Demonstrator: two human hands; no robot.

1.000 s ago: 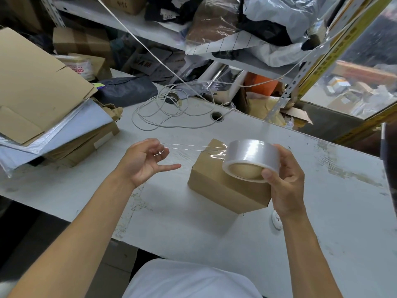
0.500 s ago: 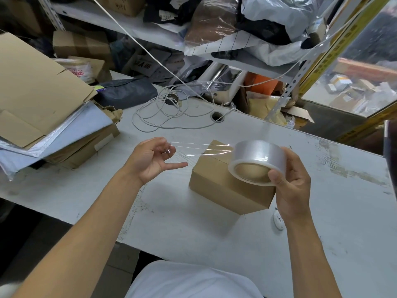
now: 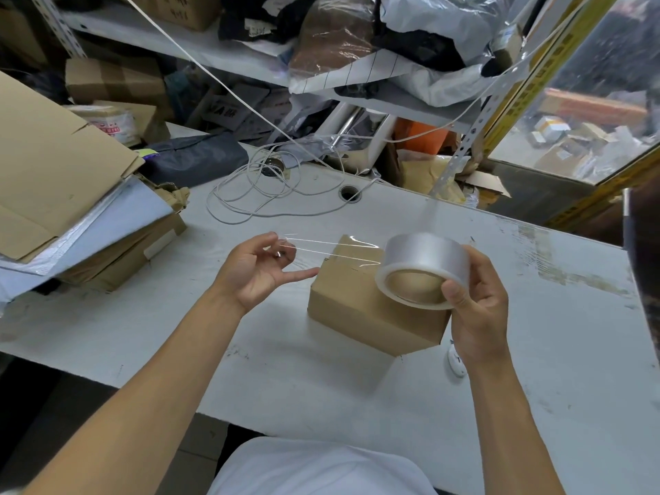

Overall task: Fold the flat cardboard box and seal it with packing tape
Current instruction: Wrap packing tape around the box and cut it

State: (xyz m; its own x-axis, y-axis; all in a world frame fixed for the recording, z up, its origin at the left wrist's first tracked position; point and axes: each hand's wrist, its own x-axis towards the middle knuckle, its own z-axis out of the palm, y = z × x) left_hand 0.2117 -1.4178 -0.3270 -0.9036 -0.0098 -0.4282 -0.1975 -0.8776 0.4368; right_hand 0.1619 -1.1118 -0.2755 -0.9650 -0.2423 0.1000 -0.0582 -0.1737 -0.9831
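The right hand (image 3: 476, 312) holds the clear tape roll (image 3: 423, 269) above the folded cardboard box (image 3: 360, 312) on the tabletop (image 3: 571, 351); the left hand (image 3: 255, 269) pinches the pulled-out tape strip (image 3: 332, 246).

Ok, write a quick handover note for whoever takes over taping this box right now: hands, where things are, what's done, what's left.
Left hand: pinches the free end of the clear tape strip.
Right hand: grips the roll of clear packing tape, held above the box.
The small brown cardboard box sits folded on the white table, flaps closed.
Done: box folded, a length of tape pulled out across its top.
Left: lower the strip onto the top seam, press it down, cut it. Whether any tape is already stuck on cannot be told.
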